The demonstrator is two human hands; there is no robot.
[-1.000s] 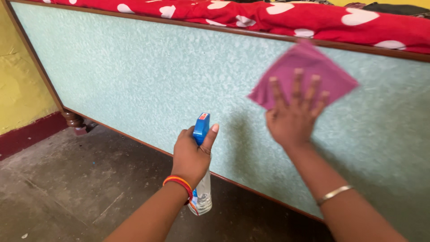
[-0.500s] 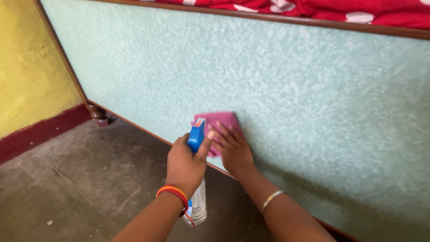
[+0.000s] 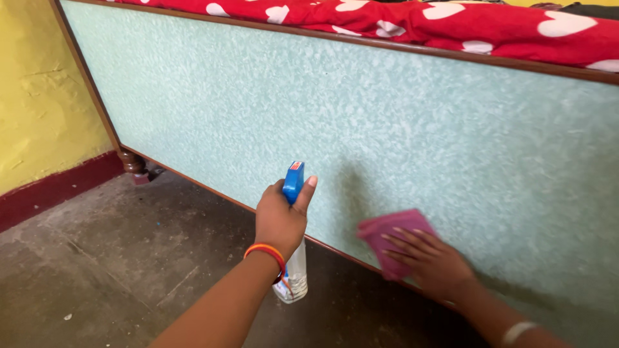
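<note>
Head cam, looking down: our left hand [image 3: 279, 219] is clenched round the neck of a spray bottle [image 3: 291, 261], thumb up alongside its blue trigger head [image 3: 293, 182], w/ the clear body hanging below the fist, over the floor and in front of the panel's lower edge. Nozzle points toward the pale green textured panel [image 3: 361, 122], a bed side board w/ a thin brown wood frame [image 3: 451, 57]. We wear a red-orange thread band [image 3: 264, 252] on that wrist. Our right hand [image 3: 432, 261] lies flat w/ fingers spread, pressing a pink cloth [image 3: 387, 237] against the panel low down, just above the bottom frame strip, right of the bottle and apart from it. Fingers aren't gripping the cloth, only pinning it to the surface; part of the cloth sticks out left of the fingertips. A pale bangle [image 3: 516, 332] shows on the right wrist, blurred. Above the panel lies a red blanket w/ white hearts [image 3: 419, 19]. At the panel's far left end sits a turned wooden bed leg [image 3: 133, 164], on a rough grey floor [image 3: 97, 258]. Left of that is a yellow wall [image 3: 39, 96] w/ a dark red skirting band [image 3: 58, 193].
</note>
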